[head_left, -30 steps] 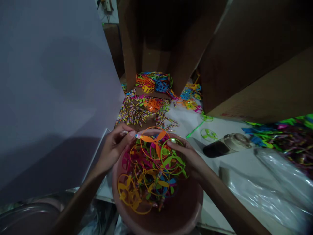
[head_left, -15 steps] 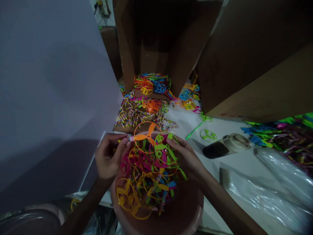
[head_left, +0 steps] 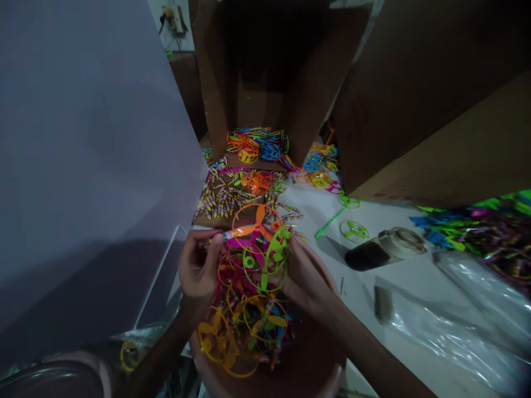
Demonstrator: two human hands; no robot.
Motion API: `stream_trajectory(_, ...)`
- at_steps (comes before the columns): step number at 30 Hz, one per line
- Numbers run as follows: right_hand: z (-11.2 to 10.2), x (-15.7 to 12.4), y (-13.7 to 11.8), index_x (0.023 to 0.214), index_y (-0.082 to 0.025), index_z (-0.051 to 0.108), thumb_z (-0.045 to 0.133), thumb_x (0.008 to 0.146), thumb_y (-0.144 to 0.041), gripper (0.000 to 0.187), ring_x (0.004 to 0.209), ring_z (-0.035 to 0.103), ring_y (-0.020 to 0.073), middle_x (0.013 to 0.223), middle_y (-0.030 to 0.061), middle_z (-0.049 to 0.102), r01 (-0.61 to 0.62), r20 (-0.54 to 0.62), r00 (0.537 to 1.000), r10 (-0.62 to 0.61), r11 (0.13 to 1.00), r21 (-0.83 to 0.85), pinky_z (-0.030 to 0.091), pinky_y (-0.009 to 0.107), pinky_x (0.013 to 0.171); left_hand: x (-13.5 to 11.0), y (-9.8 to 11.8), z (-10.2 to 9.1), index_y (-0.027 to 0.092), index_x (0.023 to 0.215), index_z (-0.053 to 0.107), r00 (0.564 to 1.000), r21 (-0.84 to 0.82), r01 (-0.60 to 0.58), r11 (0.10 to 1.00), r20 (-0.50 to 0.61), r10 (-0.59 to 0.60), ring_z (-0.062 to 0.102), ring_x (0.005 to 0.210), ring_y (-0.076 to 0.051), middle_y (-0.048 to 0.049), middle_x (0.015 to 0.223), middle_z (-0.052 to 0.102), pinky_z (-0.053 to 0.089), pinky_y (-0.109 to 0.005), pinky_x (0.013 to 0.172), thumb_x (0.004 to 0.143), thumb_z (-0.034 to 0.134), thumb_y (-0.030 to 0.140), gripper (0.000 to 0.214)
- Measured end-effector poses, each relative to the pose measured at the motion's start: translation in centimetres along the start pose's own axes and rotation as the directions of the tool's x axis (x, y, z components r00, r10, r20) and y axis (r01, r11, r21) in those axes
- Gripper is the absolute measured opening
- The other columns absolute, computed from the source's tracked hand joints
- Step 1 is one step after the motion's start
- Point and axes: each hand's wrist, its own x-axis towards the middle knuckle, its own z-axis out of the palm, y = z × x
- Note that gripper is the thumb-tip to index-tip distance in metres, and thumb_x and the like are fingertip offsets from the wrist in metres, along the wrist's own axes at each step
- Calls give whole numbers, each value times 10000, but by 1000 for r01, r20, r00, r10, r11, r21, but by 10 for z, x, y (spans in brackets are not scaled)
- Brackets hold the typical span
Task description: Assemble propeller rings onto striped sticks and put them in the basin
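**Left hand pinches an orange spinner above a full bowl**

The left hand (head_left: 198, 271) grips an orange spinner (head_left: 254, 222) in a narrow pinch, with the thumb and fingertips (head_left: 213, 239) closed on the short, blue-tipped end of its shaft. The spinner sits above the bowl, its shaft running almost level across the view with that end pointing left. Its ring stands roughly upright. The right hand (head_left: 309, 279) is just to the right, its fingers (head_left: 295, 249) against a green spinner (head_left: 274, 260) that stands tilted over the heap; whether that grip is closed on it cannot be told.

Below the hands, a heap of spinners (head_left: 249, 326) in orange, pink, yellow, green and blue fills a brown bowl (head_left: 317, 354). The bowl stands at the near edge of a white worktop (head_left: 352, 301).

The only print is faint red lettering on a cardboard box (head_left: 418, 127), too dim to read. Past the hands lie a pile of shafts (head_left: 226, 200) and a tangle of rings (head_left: 255, 145) between cardboard panels (head_left: 265, 72). To the right are two green spinners, a flask (head_left: 385, 249) lying on its side and a plastic sheet (head_left: 448, 318).
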Motion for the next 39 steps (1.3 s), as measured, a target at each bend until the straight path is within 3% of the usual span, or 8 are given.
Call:
stream_trajectory(8,0,-2,9,840,-268,707,811,767,-392,177,646,647,152,769,-33,723,-4,-138,990,15,997,77,561,280,665,-3,1,5,208,896,623,996,-109,-21,994,-89,11,538,525,-70,54,644,603,429,-158,484,887,723,357,180)
stream_trajectory(14,0,-7,-7,910,-245,729,822,772,-271,169,520,598,83,681,-72,697,100,-224,970,-89,994,40,484,161,478,5,6,-22,225,894,603,968,-157,20,987,-244,-58,539,547,-65,60,712,611,413,-142,477,855,751,362,205)
stream_trajectory(19,-3,-14,-17,1007,-275,702,866,702,-254,347,588,676,134,835,-51,771,177,-313,931,-188,982,-62,528,213,507,-2,-2,-55,199,751,593,978,278,81,957,165,-130,461,478,-83,61,544,502,366,-169,463,907,671,419,280)
stream_trajectory(24,-7,-16,-19,1220,-304,663,861,666,-211,596,690,729,176,926,-20,796,176,-372,903,-215,975,-136,564,246,569,0,-2,-73,228,837,701,815,693,-335,638,553,-172,625,645,-154,-14,738,693,434,-235,591,939,588,447,266)
stream_trajectory(27,-8,-16,-19,1213,-290,676,860,655,-217,591,696,732,185,954,-12,797,192,-404,886,-226,974,-124,564,253,569,4,4,-69,227,811,683,765,738,-375,562,588,-262,641,647,-165,-9,729,707,436,-249,600,966,525,442,308)
stream_trajectory(30,-10,-15,-20,1167,-265,698,851,683,-250,508,710,735,195,974,2,794,222,-404,881,-247,969,-110,571,265,590,4,8,-55,227,850,648,825,785,-250,567,479,-300,620,579,-170,17,645,669,432,-261,566,982,477,458,316)
stream_trajectory(35,-11,-17,-19,1040,-240,727,829,740,-268,318,736,734,187,955,9,788,286,-373,869,-326,945,-160,573,257,642,-4,9,-17,266,1220,590,811,584,-322,745,576,-100,611,1210,-243,-57,1299,664,474,-397,1030,981,544,426,291)
stream_trajectory(39,-8,-20,-18,1022,-256,722,834,733,-251,310,669,720,179,886,-5,782,282,-325,888,-325,943,-175,571,261,625,-5,7,7,269,1260,576,757,490,-365,791,651,-54,539,1311,-249,-57,1388,618,398,-454,1135,980,580,387,304)
